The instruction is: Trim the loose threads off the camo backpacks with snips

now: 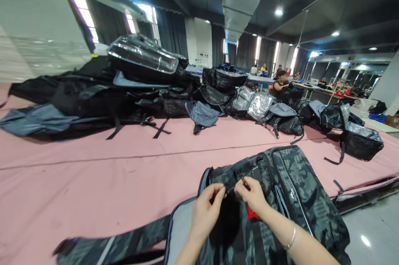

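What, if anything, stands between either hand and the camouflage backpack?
Nothing visible does. The left hand and right hand are both right at the camouflage backpack, fingertips pinched; what they pinch is too small to tell. The piled bags lie farther back across the pink table, out of the way.

A bag workshop, shown by heaped bags [146, 57], long tables [102, 190] and seated workers [278, 87].

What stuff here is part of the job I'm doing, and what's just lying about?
Part of the job, it seems:
- camo backpack, under your left hand and right hand
- small dark item in your right fingers, too unclear to name
- pink tabletop

Just lying about, apparently:
- black bag pile
- silver-lined bags
- blue crate
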### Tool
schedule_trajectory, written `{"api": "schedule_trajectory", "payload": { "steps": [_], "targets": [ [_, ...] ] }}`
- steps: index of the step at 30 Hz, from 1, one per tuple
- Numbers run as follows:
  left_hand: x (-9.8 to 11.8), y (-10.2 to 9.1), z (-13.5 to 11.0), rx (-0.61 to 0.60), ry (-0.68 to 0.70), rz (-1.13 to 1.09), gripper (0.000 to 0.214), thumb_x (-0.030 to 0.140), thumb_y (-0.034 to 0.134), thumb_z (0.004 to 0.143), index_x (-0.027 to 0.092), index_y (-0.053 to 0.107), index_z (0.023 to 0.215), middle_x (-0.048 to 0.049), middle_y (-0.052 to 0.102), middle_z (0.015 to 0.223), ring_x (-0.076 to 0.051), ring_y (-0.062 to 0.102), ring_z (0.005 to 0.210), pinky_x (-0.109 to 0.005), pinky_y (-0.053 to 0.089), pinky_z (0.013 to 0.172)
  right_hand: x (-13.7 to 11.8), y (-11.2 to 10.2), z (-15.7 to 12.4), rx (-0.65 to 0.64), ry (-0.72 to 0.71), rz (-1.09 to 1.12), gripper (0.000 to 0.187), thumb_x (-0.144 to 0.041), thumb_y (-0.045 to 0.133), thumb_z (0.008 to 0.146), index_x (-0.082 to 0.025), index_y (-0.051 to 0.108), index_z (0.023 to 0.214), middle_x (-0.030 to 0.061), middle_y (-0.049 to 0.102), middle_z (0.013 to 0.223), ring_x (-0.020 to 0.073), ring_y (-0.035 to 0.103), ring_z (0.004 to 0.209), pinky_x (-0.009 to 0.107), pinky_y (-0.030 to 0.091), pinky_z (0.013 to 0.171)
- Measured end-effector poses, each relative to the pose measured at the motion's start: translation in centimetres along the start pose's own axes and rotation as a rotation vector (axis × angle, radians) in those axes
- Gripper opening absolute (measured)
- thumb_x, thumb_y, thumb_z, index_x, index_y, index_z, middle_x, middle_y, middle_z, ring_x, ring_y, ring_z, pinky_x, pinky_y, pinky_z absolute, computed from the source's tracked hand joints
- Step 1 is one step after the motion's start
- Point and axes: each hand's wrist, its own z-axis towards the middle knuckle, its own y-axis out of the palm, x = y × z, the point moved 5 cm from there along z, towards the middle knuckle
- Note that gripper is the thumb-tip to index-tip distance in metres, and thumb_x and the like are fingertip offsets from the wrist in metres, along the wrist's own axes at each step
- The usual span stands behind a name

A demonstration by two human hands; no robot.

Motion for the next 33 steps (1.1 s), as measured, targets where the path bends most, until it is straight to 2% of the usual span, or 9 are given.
{"api": "schedule_trajectory", "payload": {
  "steps": [4, 9, 13, 19, 33],
  "targets": [
    [-0.3, -0.5, 0.2, 0.108, -0.194, -0.214, 0.026, 0.043, 0.057, 0.072, 0.017, 0.058, 0.074, -0.0007, 0.061, 0.062, -0.016, 0.058, 0.065, -0.028, 0.043, 0.068, 0.3, -1.3, -0.5, 0.053, -0.004, -0.133, 0.027, -0.042, 0.049, 0.084, -0.017, 0.053, 0.073, -0.0021, 0.051, 0.063, 0.0121, 0.047, 0.059, 0.023, 0.037, 0.057],
    [0.1, -0.6, 0.2, 0.113, -0.262, -0.324, 0.024, 0.039, 0.06, 0.068, 0.016, 0.058, 0.07, 0.0001, 0.06, 0.06, -0.015, 0.056, 0.062, -0.027, 0.041, 0.067, -0.5, -1.4, -1.8, 0.046, -0.129, -0.358, 0.026, -0.035, 0.044, 0.089, -0.018, 0.048, 0.108, 0.0035, 0.059, 0.091, 0.0157, 0.055, 0.08, 0.028, 0.041, 0.073],
    [0.6, -0.5, -0.1, 0.113, -0.27, -0.32, 0.022, 0.038, 0.06, 0.068, 0.016, 0.058, 0.068, 0.0001, 0.06, 0.059, -0.014, 0.055, 0.061, -0.027, 0.041, 0.067, -1.4, -1.1, -2.2, 0.064, -0.274, -0.384, 0.019, -0.028, 0.049, 0.087, -0.018, 0.052, 0.103, 0.0049, 0.057, 0.091, 0.0159, 0.055, 0.079, 0.027, 0.044, 0.071],
    [0.8, -0.3, -0.3, 0.095, -0.259, -0.341, 0.022, 0.038, 0.06, 0.068, 0.016, 0.058, 0.069, 0.0002, 0.059, 0.06, -0.015, 0.055, 0.061, -0.027, 0.041, 0.067, -1.9, -1.0, -2.1, 0.087, -0.394, -0.37, 0.017, -0.023, 0.055, 0.085, -0.019, 0.056, 0.101, 0.0058, 0.057, 0.089, 0.0166, 0.055, 0.079, 0.027, 0.046, 0.068],
    [1.0, 0.1, 0.2, -0.041, -0.255, -0.305, 0.023, 0.039, 0.054, 0.072, 0.017, 0.052, 0.064, 0.002, 0.051, 0.054, -0.014, 0.048, 0.059, -0.026, 0.036, 0.065, -1.9, -0.8, -2.0, 0.032, -0.413, -0.392, 0.017, -0.026, 0.054, 0.085, -0.019, 0.057, 0.1, 0.0065, 0.058, 0.087, 0.0181, 0.055, 0.081, 0.03, 0.046, 0.069]
  ]
}}
